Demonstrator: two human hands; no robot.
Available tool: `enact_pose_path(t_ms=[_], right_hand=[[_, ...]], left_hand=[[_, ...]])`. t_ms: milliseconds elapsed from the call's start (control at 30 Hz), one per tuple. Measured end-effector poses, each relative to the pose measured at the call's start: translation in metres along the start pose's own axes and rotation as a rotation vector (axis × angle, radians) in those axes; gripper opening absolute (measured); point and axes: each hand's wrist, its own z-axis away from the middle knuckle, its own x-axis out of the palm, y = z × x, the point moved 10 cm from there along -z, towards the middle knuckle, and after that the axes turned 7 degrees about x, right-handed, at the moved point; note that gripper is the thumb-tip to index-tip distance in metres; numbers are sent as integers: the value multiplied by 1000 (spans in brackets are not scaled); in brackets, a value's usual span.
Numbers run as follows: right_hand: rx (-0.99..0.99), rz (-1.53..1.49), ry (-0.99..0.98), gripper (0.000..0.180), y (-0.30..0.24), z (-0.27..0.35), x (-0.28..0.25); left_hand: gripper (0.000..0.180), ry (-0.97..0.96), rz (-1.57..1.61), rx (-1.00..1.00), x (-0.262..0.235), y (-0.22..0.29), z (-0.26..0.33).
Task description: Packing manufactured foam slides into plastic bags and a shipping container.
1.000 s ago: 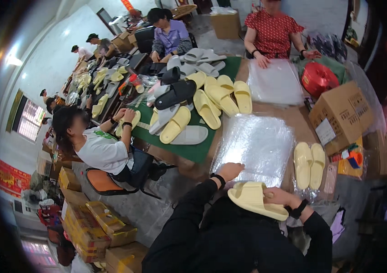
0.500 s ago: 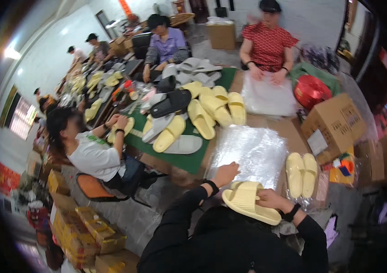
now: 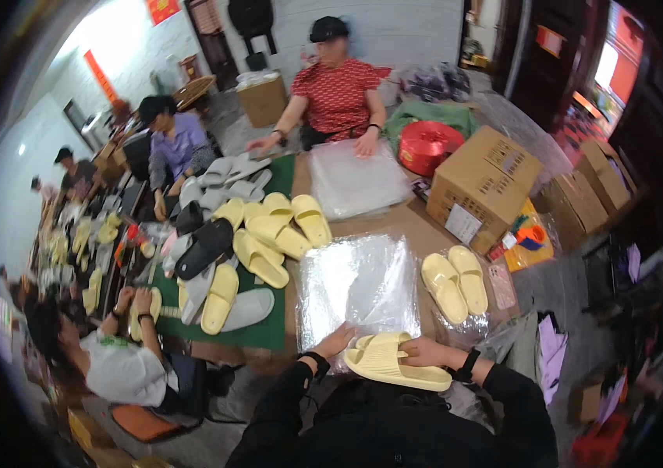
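Note:
Close to my body, my right hand (image 3: 425,352) grips a yellow slide slipper (image 3: 394,374) with a ribbed strap, its toe end to the left. More yellow shows behind the strap; whether that is a second slipper I cannot tell. My left hand (image 3: 335,342) lies with fingers stretched out at the near edge of a stack of clear plastic bags (image 3: 370,288). Right of the stack, a pair of yellow slippers (image 3: 456,285) rests on clear plastic.
Yellow, grey and black slippers (image 3: 207,248) are piled on a green mat (image 3: 273,331) to the left. Across the table a person in red (image 3: 335,93) touches more bags (image 3: 355,179). Right are a cardboard box (image 3: 487,179), red ribbon roll (image 3: 429,148) and pink phone (image 3: 502,287).
The view has swung to the right. My left hand has drawn back to the bag stack's near edge. My right hand keeps the slipper. The person in red has spread their hands apart.

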Motion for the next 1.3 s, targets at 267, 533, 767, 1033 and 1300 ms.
enact_pose_path(t_ms=[267,533,767,1033,1300], right_hand=[[63,-276,265,32,-31,9,-40],[187,-618,556,21,-16,89,-54],[218,-546,741,21,-10,117,-50],[233,-350,557,28,-22,91,-19],[195,-207,282,31,-27,51,-9]], left_hand=[[33,-147,648,21,19,-6,6],[40,-303,-784,425,14,-10,-18],[42,-144,-811,469,11,-25,-48],[28,135,-979,358,-5,12,-30],[20,260,-669,391,-18,47,-49]])
